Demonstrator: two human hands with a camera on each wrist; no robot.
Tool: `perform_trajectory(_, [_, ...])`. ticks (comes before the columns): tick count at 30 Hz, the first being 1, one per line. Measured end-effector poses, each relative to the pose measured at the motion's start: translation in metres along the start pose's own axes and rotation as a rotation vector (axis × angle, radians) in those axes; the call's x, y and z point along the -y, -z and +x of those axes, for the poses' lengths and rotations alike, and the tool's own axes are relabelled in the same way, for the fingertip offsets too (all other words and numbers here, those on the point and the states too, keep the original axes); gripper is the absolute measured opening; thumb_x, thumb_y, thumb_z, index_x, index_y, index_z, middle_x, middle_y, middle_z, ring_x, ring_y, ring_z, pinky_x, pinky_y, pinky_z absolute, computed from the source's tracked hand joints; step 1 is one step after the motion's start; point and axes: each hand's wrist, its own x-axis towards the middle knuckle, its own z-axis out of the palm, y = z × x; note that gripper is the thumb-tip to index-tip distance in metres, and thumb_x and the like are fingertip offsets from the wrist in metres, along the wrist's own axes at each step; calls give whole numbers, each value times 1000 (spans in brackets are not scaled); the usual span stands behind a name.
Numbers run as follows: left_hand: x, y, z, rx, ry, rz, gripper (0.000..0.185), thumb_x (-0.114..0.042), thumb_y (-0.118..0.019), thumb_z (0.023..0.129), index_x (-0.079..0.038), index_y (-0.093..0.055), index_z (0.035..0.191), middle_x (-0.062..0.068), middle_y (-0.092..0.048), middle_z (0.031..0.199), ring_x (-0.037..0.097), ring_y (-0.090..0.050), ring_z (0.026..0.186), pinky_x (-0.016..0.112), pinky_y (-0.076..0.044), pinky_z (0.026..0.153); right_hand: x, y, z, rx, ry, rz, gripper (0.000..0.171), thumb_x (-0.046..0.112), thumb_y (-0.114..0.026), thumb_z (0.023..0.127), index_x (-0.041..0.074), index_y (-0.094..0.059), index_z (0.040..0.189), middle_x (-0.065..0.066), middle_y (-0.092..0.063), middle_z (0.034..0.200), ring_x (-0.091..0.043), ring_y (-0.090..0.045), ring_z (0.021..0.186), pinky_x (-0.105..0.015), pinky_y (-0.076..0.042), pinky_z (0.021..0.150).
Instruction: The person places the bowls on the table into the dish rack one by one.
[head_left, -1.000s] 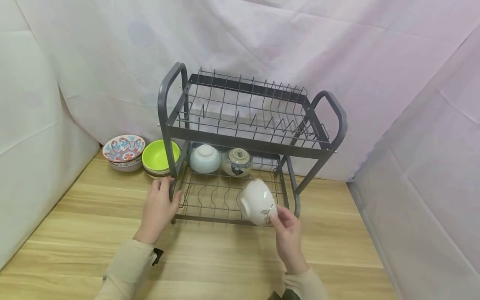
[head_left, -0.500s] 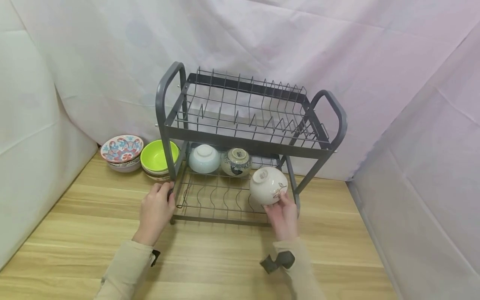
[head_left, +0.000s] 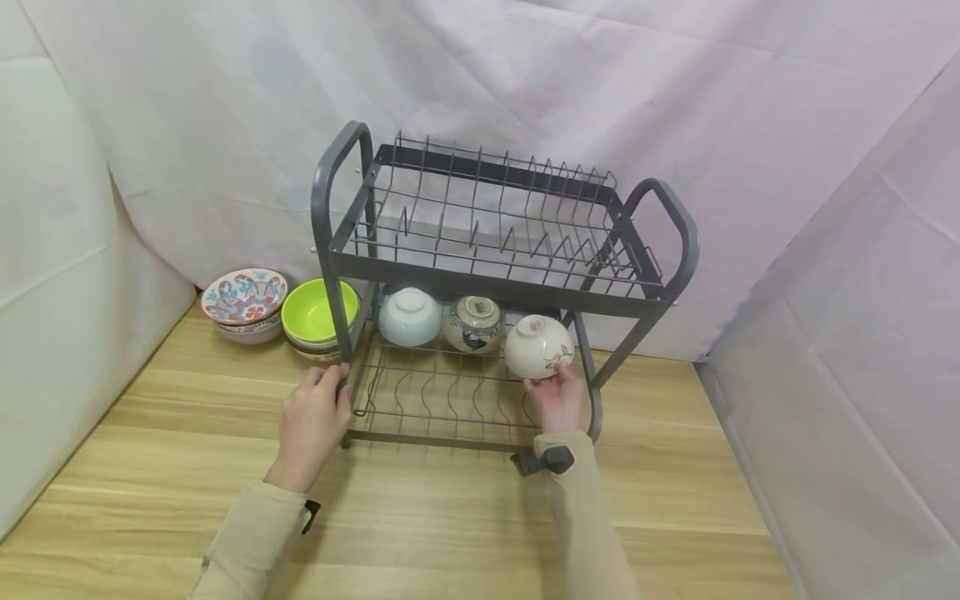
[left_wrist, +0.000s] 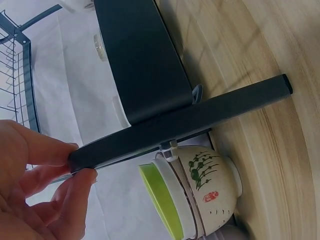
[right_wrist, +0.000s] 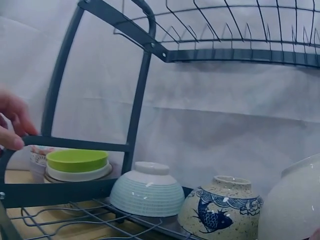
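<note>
A grey two-tier dish rack (head_left: 495,279) stands on the wooden table. My right hand (head_left: 557,400) holds a white bowl with a brown twig pattern (head_left: 537,347), upside down, at the back right of the lower shelf. Beside it sit a fish-patterned bowl (head_left: 472,323) and a pale blue bowl (head_left: 408,317), both upside down; they also show in the right wrist view as the fish bowl (right_wrist: 220,211) and the blue bowl (right_wrist: 147,190). My left hand (head_left: 315,417) grips the rack's front left leg (left_wrist: 175,125).
Left of the rack stand a stack of bowls with a green one on top (head_left: 315,315) and a red-and-blue patterned bowl (head_left: 243,298). White cloth walls close in the back and both sides. The rack's upper shelf (head_left: 487,225) holds nothing.
My right hand has carried the white bowl from the front of the lower shelf up and back, turning it upside down next to the fish bowl. The left hand has stayed on the rack leg.
</note>
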Motion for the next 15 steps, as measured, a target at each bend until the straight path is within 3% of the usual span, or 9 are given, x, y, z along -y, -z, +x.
perform_trajectory(4, [-1, 0, 1, -8, -7, -6, 20, 5, -67, 73, 8, -63, 93, 24, -61, 78, 36, -61, 62, 46, -50, 49, 2, -3, 12, -9, -8, 8, 51, 26, -21, 100, 21, 0, 146, 0, -7, 152, -16, -3, 139, -37, 1, 112])
perform_trajectory(11, [0, 0, -1, -2, -16, -4, 20, 5, -67, 72, 7, -64, 92, 23, -61, 77, 35, -61, 61, 45, -50, 47, 4, 0, 33, -30, -48, 24, 51, 29, -15, 100, 23, 7, 146, 2, 3, 153, -15, 6, 139, -36, 10, 111])
perform_trajectory(15, [2, -1, 0, -4, -18, -4, 21, 5, -67, 72, 7, -64, 93, 23, -61, 77, 35, -61, 61, 44, -50, 47, 5, 1, 45, -28, -48, 55, 50, 29, -15, 100, 25, 4, 146, 4, 2, 153, -15, 5, 139, -36, 9, 111])
